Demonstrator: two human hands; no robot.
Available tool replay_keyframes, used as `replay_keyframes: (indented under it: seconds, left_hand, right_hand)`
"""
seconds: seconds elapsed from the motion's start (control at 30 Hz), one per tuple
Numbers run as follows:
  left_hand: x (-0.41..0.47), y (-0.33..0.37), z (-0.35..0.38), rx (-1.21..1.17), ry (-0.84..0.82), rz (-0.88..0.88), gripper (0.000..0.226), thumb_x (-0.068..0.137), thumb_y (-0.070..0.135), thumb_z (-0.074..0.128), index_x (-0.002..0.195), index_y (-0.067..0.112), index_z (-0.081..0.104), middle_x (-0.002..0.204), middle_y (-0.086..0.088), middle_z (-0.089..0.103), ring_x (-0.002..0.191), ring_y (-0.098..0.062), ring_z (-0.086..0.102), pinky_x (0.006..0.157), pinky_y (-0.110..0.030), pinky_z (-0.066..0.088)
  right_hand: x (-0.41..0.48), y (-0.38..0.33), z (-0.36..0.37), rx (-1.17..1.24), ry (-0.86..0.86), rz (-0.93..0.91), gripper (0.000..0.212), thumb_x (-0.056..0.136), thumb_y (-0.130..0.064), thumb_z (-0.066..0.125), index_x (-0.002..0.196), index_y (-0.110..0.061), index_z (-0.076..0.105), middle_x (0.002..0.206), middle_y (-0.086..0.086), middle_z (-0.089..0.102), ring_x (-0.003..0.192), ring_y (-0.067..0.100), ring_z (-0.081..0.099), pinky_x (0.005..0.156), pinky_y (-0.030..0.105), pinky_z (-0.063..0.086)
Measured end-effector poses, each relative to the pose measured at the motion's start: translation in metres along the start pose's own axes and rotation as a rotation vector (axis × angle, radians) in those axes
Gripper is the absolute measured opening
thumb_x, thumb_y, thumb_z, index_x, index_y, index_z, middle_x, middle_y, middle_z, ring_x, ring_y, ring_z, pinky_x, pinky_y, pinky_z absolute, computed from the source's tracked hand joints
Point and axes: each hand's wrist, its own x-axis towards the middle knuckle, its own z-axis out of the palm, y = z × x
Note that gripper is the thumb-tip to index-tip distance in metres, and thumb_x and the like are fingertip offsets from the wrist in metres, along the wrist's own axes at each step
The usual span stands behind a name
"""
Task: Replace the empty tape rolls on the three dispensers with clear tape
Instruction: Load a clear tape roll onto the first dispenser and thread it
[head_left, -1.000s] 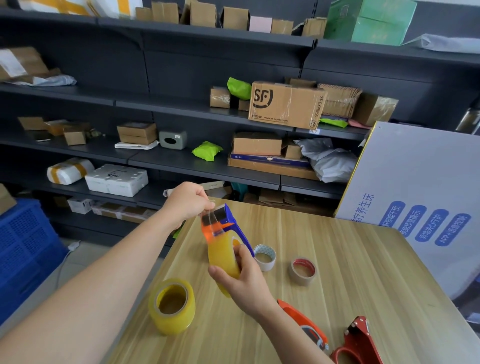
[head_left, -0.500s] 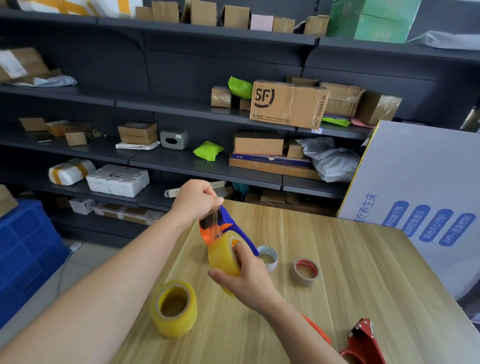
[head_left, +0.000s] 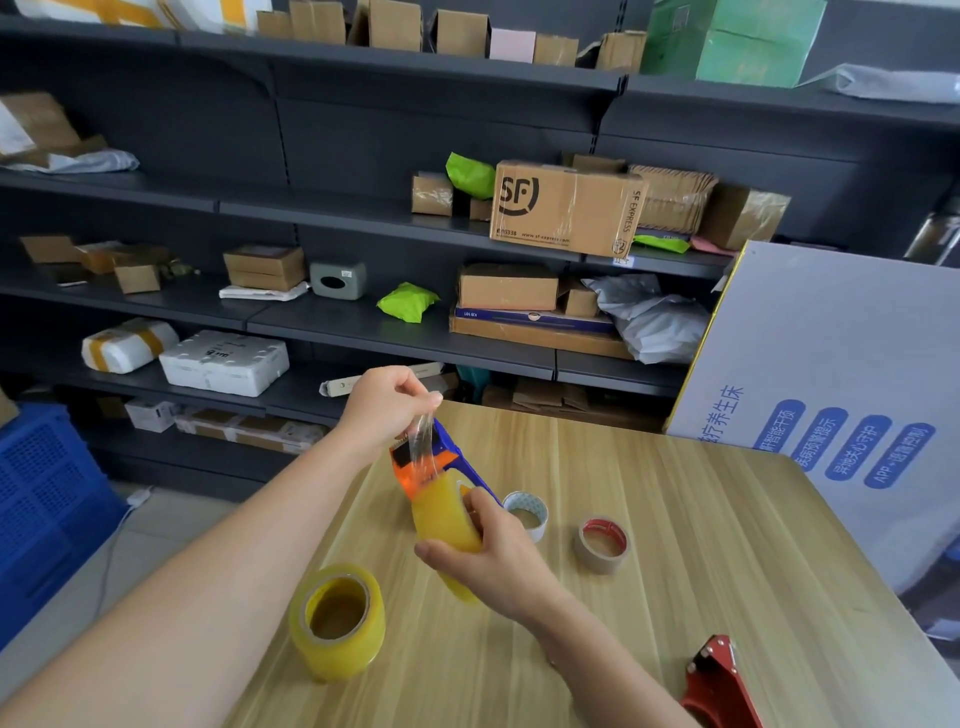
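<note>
Head view records one person at a wooden table (head_left: 701, 519), both forearms reaching forward. The right hand (head_left: 498, 558) grips a blue and orange tape dispenser (head_left: 448, 460) together with the clear tape roll (head_left: 441, 512) mounted on it, fingers curled round the yellowish roll from below and the thumb laid against its side. The assembly is held above the table, tilted, with the orange head uppermost. The left hand (head_left: 387, 410) pinches the free end of the tape strip (head_left: 420, 441) between thumb and fingertips; the strip runs taut from the pinch down across the orange head to the roll. Whether the strip passes under the dispenser's guide cannot be confirmed, as the film is transparent and the head is partly covered. A second clear roll (head_left: 337, 621) stands on its side edge on the table near the left forearm, apart from both hands. Two empty cores lie flat beyond the right hand: a white core (head_left: 525, 514) just beside the held roll and a red-rimmed core (head_left: 602, 543) further right. A red dispenser (head_left: 719, 680) lies at the near right edge, partly out of frame. A printed white board (head_left: 831, 389) leans at the table's right side. Dark shelving (head_left: 363, 332) loaded with cartons and parcels stands behind, and a blue crate (head_left: 41, 509) sits on the floor at left.
</note>
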Motion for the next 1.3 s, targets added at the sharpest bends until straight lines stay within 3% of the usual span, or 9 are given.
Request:
replay_keyframes:
  seconds: [0.2, 0.3, 0.4, 0.67, 0.8, 0.97, 1.07, 1.17, 1.3]
  left_hand:
    - [-0.005, 0.01, 0.0, -0.198, -0.084, 0.186, 0.017, 0.084, 0.012, 0.07, 0.073, 0.005, 0.06, 0.053, 0.004, 0.058, 0.048, -0.008, 0.052, 0.052, -0.027, 0.045]
    - [-0.008, 0.018, 0.001, -0.298, -0.122, 0.23, 0.013, 0.084, 0.007, 0.069, 0.074, 0.005, 0.06, 0.051, 0.007, 0.059, 0.048, -0.006, 0.051, 0.052, -0.022, 0.047]
    - [-0.009, 0.021, 0.001, -0.319, -0.188, 0.24, 0.013, 0.084, 0.006, 0.068, 0.074, 0.007, 0.061, 0.052, 0.008, 0.062, 0.05, -0.007, 0.051, 0.052, -0.02, 0.048]
    - [-0.005, 0.024, 0.008, -0.386, -0.235, 0.246, 0.014, 0.083, 0.005, 0.068, 0.072, 0.009, 0.061, 0.054, 0.008, 0.062, 0.049, -0.005, 0.05, 0.055, -0.021, 0.047]
    - [-0.007, 0.039, 0.011, -0.287, -0.347, 0.315, 0.015, 0.081, 0.006, 0.071, 0.07, 0.013, 0.064, 0.06, 0.009, 0.061, 0.056, -0.002, 0.054, 0.058, -0.018, 0.046]
    - [-0.013, 0.053, 0.015, -0.131, -0.465, 0.446, 0.009, 0.079, 0.011, 0.074, 0.073, 0.01, 0.067, 0.07, -0.002, 0.063, 0.07, -0.014, 0.059, 0.067, -0.025, 0.051]
    - [-0.012, 0.058, 0.013, -0.036, -0.442, 0.503, 0.012, 0.078, 0.014, 0.076, 0.07, 0.015, 0.067, 0.068, -0.001, 0.065, 0.066, -0.013, 0.059, 0.065, -0.028, 0.052]
    - [-0.007, 0.057, 0.012, -0.011, -0.361, 0.529, 0.012, 0.077, 0.017, 0.077, 0.069, 0.016, 0.069, 0.066, -0.004, 0.066, 0.06, -0.015, 0.058, 0.061, -0.032, 0.052]
    - [0.004, 0.043, 0.011, -0.1, -0.263, 0.474, 0.011, 0.077, 0.018, 0.077, 0.074, 0.008, 0.072, 0.071, -0.008, 0.068, 0.057, -0.009, 0.054, 0.056, -0.029, 0.048]
  right_hand:
    - [-0.008, -0.001, -0.01, 0.288, -0.062, 0.075, 0.045, 0.073, -0.045, 0.071, 0.108, -0.021, 0.055, 0.096, 0.007, 0.072, 0.09, 0.018, 0.069, 0.077, 0.036, 0.054]
    - [-0.013, -0.005, -0.018, 0.464, -0.112, 0.097, 0.041, 0.072, -0.036, 0.068, 0.11, -0.022, 0.057, 0.076, -0.008, 0.074, 0.073, 0.002, 0.069, 0.065, 0.017, 0.052]
    - [-0.015, -0.006, -0.02, 0.549, -0.124, 0.113, 0.041, 0.07, -0.034, 0.067, 0.108, -0.021, 0.057, 0.069, -0.013, 0.072, 0.066, -0.001, 0.068, 0.061, 0.014, 0.051]
    - [-0.022, -0.007, -0.016, 0.58, -0.061, 0.118, 0.047, 0.068, -0.037, 0.067, 0.11, -0.018, 0.057, 0.069, -0.013, 0.072, 0.066, -0.001, 0.068, 0.058, 0.013, 0.05]
    - [-0.019, -0.009, -0.022, 0.591, -0.078, 0.157, 0.049, 0.069, -0.035, 0.067, 0.111, -0.011, 0.058, 0.07, -0.005, 0.073, 0.066, 0.005, 0.068, 0.06, 0.02, 0.052]
    - [-0.017, -0.008, -0.028, 0.59, -0.088, 0.186, 0.04, 0.068, -0.034, 0.065, 0.104, -0.016, 0.061, 0.068, -0.006, 0.072, 0.063, 0.006, 0.068, 0.059, 0.021, 0.053]
    - [-0.016, -0.007, -0.027, 0.548, -0.054, 0.197, 0.039, 0.068, -0.035, 0.067, 0.104, -0.02, 0.062, 0.073, -0.005, 0.074, 0.069, 0.005, 0.07, 0.065, 0.025, 0.055]
    - [-0.016, -0.003, -0.02, 0.497, 0.035, 0.182, 0.047, 0.07, -0.042, 0.07, 0.112, -0.023, 0.061, 0.094, 0.004, 0.076, 0.085, 0.012, 0.072, 0.085, 0.041, 0.056]
    - [-0.02, -0.004, -0.012, 0.502, 0.176, 0.147, 0.051, 0.069, -0.054, 0.072, 0.108, -0.023, 0.061, 0.098, 0.006, 0.074, 0.084, 0.014, 0.073, 0.079, 0.034, 0.056]
